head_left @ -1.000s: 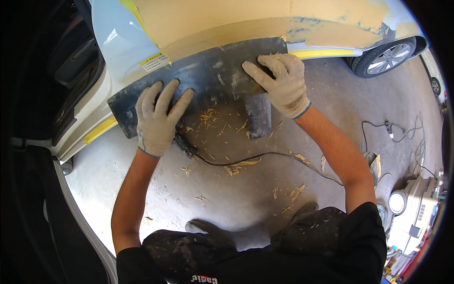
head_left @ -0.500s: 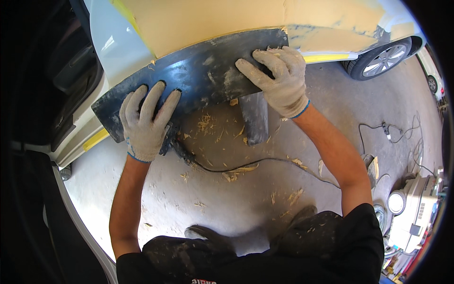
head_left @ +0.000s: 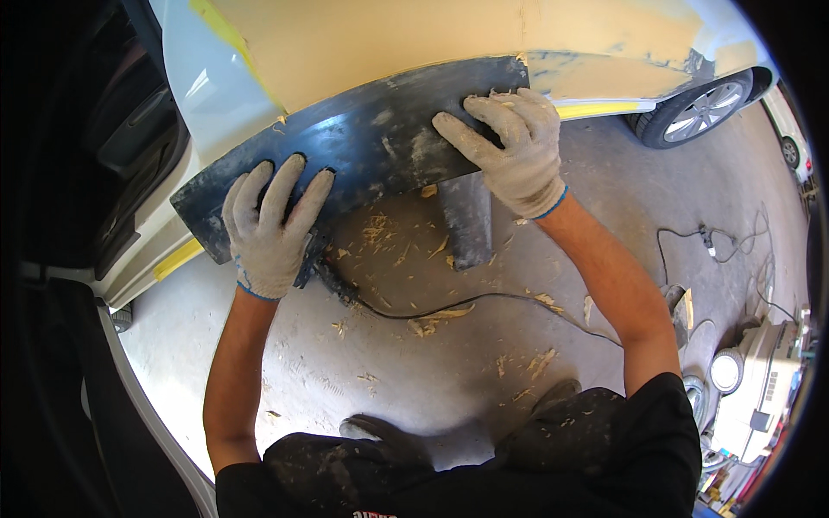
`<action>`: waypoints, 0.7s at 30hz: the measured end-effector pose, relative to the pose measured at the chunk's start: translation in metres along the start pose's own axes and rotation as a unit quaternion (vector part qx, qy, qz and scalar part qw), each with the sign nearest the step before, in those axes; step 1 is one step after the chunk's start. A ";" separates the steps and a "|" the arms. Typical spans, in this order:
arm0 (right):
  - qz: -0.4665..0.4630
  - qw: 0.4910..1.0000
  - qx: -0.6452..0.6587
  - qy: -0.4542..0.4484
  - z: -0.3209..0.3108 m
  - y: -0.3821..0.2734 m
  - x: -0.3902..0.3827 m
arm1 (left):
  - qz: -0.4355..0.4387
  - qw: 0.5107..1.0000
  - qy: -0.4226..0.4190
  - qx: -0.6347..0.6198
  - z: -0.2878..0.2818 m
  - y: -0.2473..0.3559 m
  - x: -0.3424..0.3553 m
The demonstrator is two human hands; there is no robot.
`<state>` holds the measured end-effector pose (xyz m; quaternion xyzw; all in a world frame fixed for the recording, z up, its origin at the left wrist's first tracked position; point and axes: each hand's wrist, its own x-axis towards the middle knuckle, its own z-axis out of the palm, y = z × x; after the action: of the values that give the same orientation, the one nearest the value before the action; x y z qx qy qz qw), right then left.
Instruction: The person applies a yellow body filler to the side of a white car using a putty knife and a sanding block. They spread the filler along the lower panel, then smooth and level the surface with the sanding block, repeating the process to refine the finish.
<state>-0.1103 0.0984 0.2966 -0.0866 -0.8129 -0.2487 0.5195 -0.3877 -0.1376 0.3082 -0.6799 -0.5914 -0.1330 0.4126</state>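
Note:
A wide, dark, flat spreader (head_left: pixel 380 129) with pale smears lies with its long far edge along the car's filler-covered side panel (head_left: pixel 397 34). On its left part, my gloved left hand (head_left: pixel 269 229) holds it, fingers spread over the face, thumb not clearly visible. My gloved right hand (head_left: pixel 518 151) grips the right end, fingers bent at the upper edge and one finger or thumb stretched over the face. Below the spreader, near my left hand, is a dark corded tool (head_left: pixel 332 281), partly hidden. A smaller dark plate (head_left: pixel 467 226) shows under the spreader's right half.
Yellow shavings (head_left: pixel 376 231) litter the concrete floor (head_left: pixel 414 363). A black cable (head_left: pixel 484 295) runs across it. The car's wheel (head_left: pixel 695 110) is at the upper right, and an open car door (head_left: pixel 78 363) at the left. A pale wheeled machine (head_left: pixel 756 388) stands at the lower right.
The spreader and both hands sit very slightly lower in view, as does the whole scene. My grip looks the same.

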 end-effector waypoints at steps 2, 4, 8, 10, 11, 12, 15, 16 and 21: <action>0.001 1.000 -0.003 0.004 0.002 0.000 -0.001 | 0.004 1.000 0.000 0.021 0.000 0.000 0.001; 0.001 1.000 -0.010 0.007 0.003 -0.001 -0.003 | 0.005 1.000 0.003 0.025 0.000 -0.001 0.000; -0.001 1.000 -0.011 -0.004 0.003 -0.001 -0.002 | 0.004 1.000 0.016 0.014 0.003 -0.001 -0.001; -0.004 1.000 -0.009 -0.001 0.005 0.001 -0.003 | 0.007 1.000 0.016 0.023 0.004 -0.002 0.000; -0.005 1.000 -0.008 -0.002 0.006 0.001 -0.003 | 0.008 0.999 0.014 0.031 0.004 -0.002 0.000; -0.006 1.000 -0.008 -0.003 0.006 0.002 -0.003 | 0.009 0.999 0.012 0.038 0.005 -0.003 0.000; -0.010 1.000 -0.005 0.000 0.009 0.004 -0.003 | 0.010 0.999 0.018 0.043 0.008 -0.005 0.001; -0.011 1.000 -0.003 0.001 0.011 0.004 -0.003 | 0.011 0.999 0.020 0.042 0.010 -0.005 0.001; -0.017 0.999 -0.008 0.031 0.020 0.005 -0.004 | 0.017 0.999 0.022 0.016 0.020 -0.009 -0.003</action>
<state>-0.1224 0.1131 0.2885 -0.0695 -0.7956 -0.2667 0.5395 -0.4031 -0.1255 0.2979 -0.6801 -0.5725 -0.1316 0.4386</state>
